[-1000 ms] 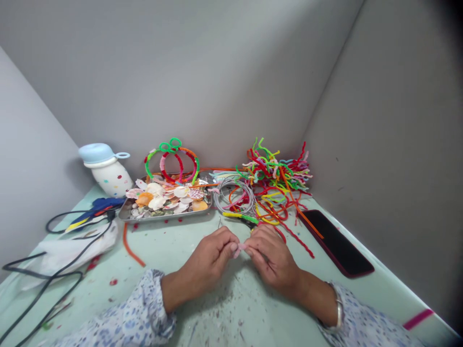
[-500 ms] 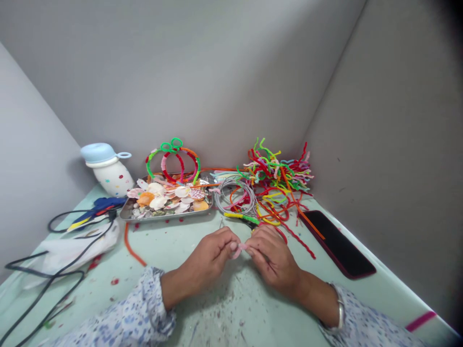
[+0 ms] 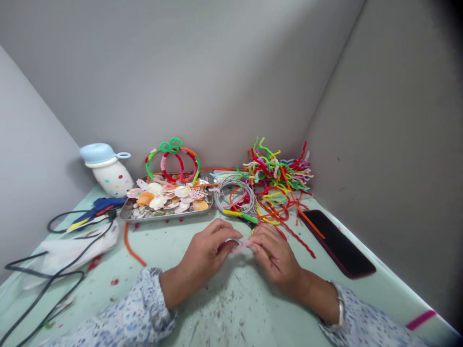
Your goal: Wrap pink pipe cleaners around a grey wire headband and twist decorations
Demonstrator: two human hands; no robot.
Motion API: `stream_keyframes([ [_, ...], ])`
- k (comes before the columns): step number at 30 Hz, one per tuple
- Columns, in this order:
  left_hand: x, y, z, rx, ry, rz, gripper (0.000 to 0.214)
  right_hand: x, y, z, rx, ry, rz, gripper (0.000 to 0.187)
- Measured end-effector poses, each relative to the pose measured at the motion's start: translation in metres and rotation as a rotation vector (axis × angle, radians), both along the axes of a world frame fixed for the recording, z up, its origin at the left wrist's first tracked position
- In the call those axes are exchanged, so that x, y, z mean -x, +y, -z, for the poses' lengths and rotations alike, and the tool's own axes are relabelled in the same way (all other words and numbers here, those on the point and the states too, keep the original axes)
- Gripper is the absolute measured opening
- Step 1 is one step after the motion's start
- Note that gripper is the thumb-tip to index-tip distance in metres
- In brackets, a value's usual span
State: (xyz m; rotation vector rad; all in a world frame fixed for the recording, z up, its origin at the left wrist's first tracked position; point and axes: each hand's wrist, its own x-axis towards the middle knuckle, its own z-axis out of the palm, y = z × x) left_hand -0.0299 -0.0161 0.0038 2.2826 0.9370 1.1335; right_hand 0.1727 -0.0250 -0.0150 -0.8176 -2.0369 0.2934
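A short curled piece of pink pipe cleaner (image 3: 240, 246) is between my two hands, above the table. My right hand (image 3: 273, 253) pinches its right end between thumb and fingers. At the other end, my left hand (image 3: 208, 250) has its thumb and index finger apart around the curl; the thumb tip is close to it, and I cannot tell whether they touch. Just beyond my right hand lie pliers (image 3: 249, 219) with yellow-green handles, partly hidden by that hand. A coil of grey wire (image 3: 219, 200) rests behind them.
A metal tray (image 3: 166, 219) holds shells, with pipe-cleaner rings (image 3: 148, 168) standing at its back. Many pipe cleaners (image 3: 278, 168) are heaped at back right. A phone (image 3: 340, 246) lies right. A white bottle (image 3: 114, 179), black cable (image 3: 61, 272) and plastic bag (image 3: 83, 246) are left.
My left thumb and index finger have parted from their pinch on the pink pipe cleaner, showing more of its curl. My right hand keeps its pinch, almost in the same place.
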Motion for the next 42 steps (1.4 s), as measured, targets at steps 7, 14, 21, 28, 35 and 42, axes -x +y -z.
stream_keyframes([
  [7,0.0035,0.0017,-0.0028,-0.113,0.054,0.015,0.01,0.0004,-0.0009,-0.0004,0.003,0.009,-0.04,0.015],
  [14,0.0027,0.0009,-0.0024,-0.155,0.025,0.024,0.009,0.0002,-0.0006,0.0015,-0.003,0.027,-0.06,0.012],
  [21,0.0013,-0.0004,-0.0021,-0.156,0.007,0.009,0.01,0.0004,-0.0009,0.0013,0.004,0.034,-0.053,0.011],
  [28,-0.0001,-0.0003,-0.0008,-0.102,-0.008,-0.002,0.01,0.0011,0.0006,0.0021,0.011,0.031,-0.047,0.011],
  [35,0.0005,0.0018,-0.0005,-0.093,-0.043,0.031,0.01,0.0003,-0.0008,0.0019,-0.003,0.037,-0.055,0.011],
  [42,-0.001,-0.0009,0.004,0.039,-0.147,0.041,0.011,0.0005,0.0003,0.002,0.001,0.017,-0.056,0.013],
])
